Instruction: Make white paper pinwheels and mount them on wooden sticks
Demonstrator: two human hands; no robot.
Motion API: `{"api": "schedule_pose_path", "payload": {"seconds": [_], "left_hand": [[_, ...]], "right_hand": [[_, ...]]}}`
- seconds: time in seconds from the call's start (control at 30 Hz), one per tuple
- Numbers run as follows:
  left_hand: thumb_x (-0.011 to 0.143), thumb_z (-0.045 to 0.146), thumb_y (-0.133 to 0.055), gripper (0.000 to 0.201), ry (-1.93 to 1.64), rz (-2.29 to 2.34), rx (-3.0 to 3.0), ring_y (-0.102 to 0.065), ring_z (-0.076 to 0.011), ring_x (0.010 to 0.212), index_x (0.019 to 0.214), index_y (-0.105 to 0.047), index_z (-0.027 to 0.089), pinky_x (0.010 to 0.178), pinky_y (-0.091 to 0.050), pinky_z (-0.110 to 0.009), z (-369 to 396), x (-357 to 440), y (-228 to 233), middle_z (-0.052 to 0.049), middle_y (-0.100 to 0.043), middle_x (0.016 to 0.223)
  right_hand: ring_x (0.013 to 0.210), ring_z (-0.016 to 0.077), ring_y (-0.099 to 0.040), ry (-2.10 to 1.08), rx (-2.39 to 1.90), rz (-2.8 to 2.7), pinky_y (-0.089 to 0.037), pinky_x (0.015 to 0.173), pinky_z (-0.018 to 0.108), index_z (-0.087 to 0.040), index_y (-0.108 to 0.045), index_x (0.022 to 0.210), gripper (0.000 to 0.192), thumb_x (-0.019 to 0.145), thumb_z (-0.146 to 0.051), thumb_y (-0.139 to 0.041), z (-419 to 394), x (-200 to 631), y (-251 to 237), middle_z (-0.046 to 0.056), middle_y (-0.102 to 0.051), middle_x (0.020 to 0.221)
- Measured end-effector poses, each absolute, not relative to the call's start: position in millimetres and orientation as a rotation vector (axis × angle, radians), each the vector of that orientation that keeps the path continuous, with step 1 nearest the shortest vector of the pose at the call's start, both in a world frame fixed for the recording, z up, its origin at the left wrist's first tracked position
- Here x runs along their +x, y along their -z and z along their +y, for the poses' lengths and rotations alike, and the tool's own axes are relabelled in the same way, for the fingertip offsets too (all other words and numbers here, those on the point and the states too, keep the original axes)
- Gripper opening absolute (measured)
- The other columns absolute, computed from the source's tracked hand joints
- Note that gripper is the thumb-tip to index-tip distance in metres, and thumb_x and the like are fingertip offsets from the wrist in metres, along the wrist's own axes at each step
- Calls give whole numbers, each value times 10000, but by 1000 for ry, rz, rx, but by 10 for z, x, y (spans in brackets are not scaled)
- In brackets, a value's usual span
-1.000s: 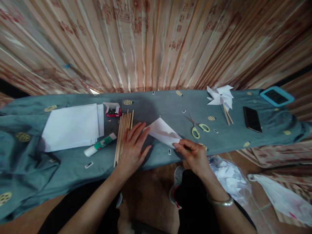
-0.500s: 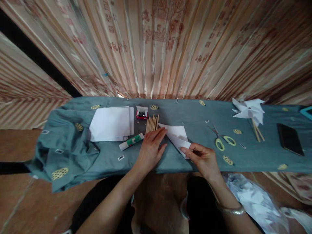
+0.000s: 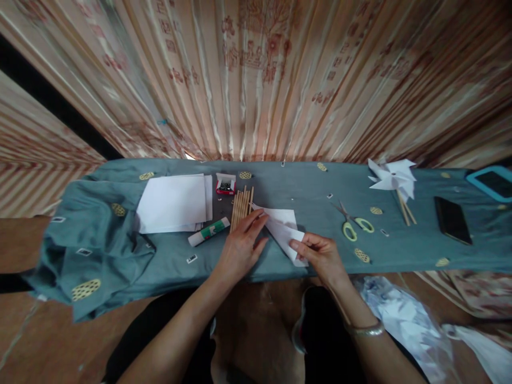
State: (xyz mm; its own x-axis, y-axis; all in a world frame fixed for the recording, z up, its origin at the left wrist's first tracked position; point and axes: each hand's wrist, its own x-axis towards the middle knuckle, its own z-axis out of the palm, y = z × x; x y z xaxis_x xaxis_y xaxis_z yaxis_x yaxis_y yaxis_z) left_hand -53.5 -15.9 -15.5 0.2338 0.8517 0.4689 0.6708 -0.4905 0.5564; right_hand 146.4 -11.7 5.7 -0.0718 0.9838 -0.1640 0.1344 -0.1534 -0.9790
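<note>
A folded white paper sheet [image 3: 285, 226] lies on the blue-grey cloth [image 3: 280, 184] in front of me. My left hand [image 3: 240, 246] rests flat with its fingers spread, pressing the paper's left corner, beside a bundle of wooden sticks [image 3: 240, 205]. My right hand [image 3: 320, 255] pinches the paper's near right corner between thumb and fingers. A metal bangle [image 3: 364, 330] sits on that wrist.
A stack of white sheets [image 3: 174, 202], a glue stick [image 3: 208, 231] and a small red box [image 3: 225, 184] lie to the left. Green-handled scissors [image 3: 354, 224], a paper pinwheel [image 3: 392, 176], a black phone [image 3: 452, 220] and a teal-cased device [image 3: 494, 182] lie right. A plastic bag [image 3: 404, 320] with paper scraps sits below.
The view swung left, then steadied. The paper went from a raised triangle to lying flatter, with my right hand still on its near corner and my left hand still pressing.
</note>
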Motion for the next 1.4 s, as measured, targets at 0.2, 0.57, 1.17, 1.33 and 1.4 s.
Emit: {"api": "schedule_pose_path", "payload": {"seconds": [0.2, 0.57, 1.17, 1.33, 1.4], "left_hand": [[796, 29, -528, 407, -1040, 1419, 2293, -601, -248, 1212, 1158, -642, 177, 1018, -527, -428, -167, -530, 193, -125, -543, 1406], [745, 39, -465, 418, -1289, 1631, 2197, -670, -192, 1088, 1067, -680, 198, 997, -530, -365, -210, -1078, -69, -49, -711, 1173], [704, 31, -443, 393, -849, 2289, 1776, -595, -228, 1133, 997, -686, 130, 1002, -491, -383, -307, -2331, 39, -76, -607, 1221], [682, -8, -412, 444, -782, 2253, 1793, -574, -212, 1198, 999, -701, 104, 1060, -443, -358, -235, -2275, -4, -82, -605, 1273], [695, -15, -400, 445, -796, 2234, 1820, -557, -208, 1226, 996, -708, 98, 1096, -414, -363, -222, -2261, -20, -76, -606, 1290]], "right_hand": [[406, 76, -417, -1357, -1372, -1204, -346, 464, 224, -192, -595, 450, 471, 619, -592, -779, -102, 1490, 7, -25, -543, 411], [437, 46, -465, -1149, -1217, -695, -378, 392, 161, -177, -606, 542, 415, 466, -427, -929, 138, 2060, -206, -61, -550, 502], [402, 19, -457, -1155, -1232, -640, -392, 387, 110, -153, -610, 511, 435, 425, -417, -944, 96, 2127, -229, -72, -538, 449], [402, 22, -458, -1149, -1225, -683, -396, 387, 124, -158, -602, 506, 427, 455, -419, -935, 89, 2121, -222, -72, -543, 466], [403, 27, -461, -1149, -1236, -692, -392, 386, 132, -160, -605, 509, 424, 460, -426, -932, 86, 2117, -212, -71, -543, 464]]}}
